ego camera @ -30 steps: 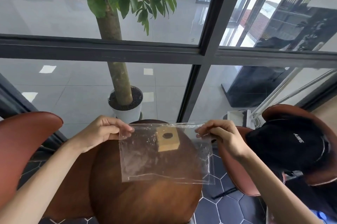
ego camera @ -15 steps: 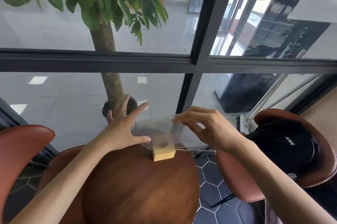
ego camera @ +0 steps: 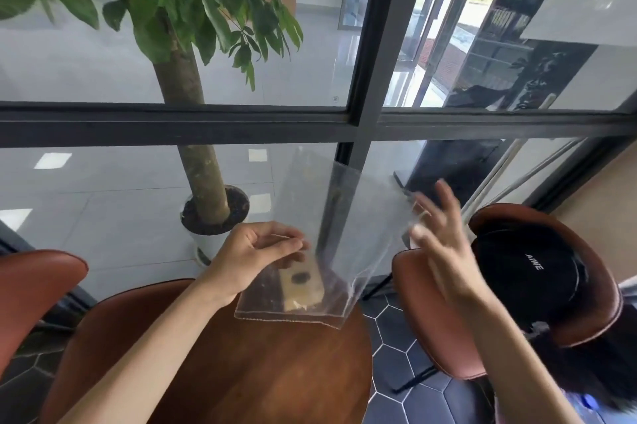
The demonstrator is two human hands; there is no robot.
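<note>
Round wooden table (ego camera: 262, 372) under clear bag (ego camera: 348, 230); potted tree (ego camera: 203, 182), black cap (ego camera: 524, 272) beside

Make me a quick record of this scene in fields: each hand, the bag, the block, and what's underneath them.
left hand: pinches the clear plastic bag at its left edge
right hand: open, fingers spread, blurred, by the bag's right edge; contact unclear
bag: held upright, lower edge near the round brown wooden table
block: pale wooden block with a dark round hole, seen through the bag's lower part; inside or behind, cannot tell
</note>
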